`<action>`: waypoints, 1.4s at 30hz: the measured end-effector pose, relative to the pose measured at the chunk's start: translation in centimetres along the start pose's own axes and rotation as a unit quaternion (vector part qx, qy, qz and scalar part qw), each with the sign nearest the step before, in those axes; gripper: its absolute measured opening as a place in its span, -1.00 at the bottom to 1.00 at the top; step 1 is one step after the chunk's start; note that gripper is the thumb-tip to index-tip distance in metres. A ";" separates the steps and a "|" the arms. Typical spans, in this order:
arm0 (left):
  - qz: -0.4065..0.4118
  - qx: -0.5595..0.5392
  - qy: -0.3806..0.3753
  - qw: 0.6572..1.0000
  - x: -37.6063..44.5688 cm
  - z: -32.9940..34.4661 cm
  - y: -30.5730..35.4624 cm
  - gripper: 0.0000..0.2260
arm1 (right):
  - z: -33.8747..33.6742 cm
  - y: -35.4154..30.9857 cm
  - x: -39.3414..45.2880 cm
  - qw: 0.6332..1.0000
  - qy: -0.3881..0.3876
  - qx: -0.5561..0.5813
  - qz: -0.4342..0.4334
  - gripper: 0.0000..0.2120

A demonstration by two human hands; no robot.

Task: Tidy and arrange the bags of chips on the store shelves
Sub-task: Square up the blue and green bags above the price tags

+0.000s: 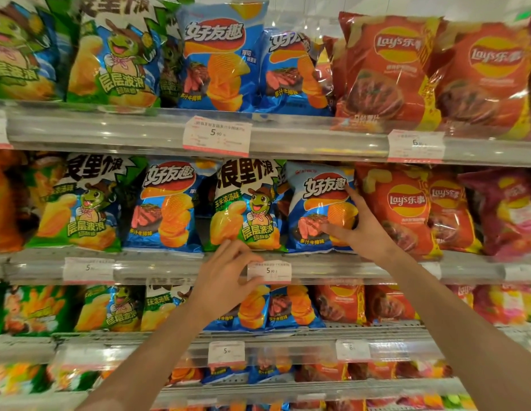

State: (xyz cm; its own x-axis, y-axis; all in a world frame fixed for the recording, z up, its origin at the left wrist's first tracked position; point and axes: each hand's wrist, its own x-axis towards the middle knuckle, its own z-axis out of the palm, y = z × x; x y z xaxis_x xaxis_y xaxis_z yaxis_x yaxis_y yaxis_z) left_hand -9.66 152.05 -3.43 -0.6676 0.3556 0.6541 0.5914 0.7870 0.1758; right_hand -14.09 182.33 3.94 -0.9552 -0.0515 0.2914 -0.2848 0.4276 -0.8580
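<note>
Blue bag (320,209) partly behind right hand (363,229), fingers spread.

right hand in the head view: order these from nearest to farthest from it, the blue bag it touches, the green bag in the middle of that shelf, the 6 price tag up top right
From the right hand:
1. Blue bag, under its fingers, middle shelf.
2. Green bag, next bag to the left, same shelf.
3. Price tag, on the shelf rail above, to the right.
</note>
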 end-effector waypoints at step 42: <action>-0.109 -0.047 0.008 0.993 -5.4 1.0 4.3 -0.58 | 6.8 3.5 -12.4 0.951 0.131 -0.257 -0.111 -0.23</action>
State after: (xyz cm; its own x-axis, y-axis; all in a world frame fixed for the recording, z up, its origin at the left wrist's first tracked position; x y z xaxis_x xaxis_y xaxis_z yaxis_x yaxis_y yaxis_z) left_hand -3.97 154.03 -6.97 -0.7778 0.1724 0.6044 0.4733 0.7934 0.3828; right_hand -3.79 178.29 -5.57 -0.8044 0.0050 0.5940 -0.3360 0.8209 -0.4619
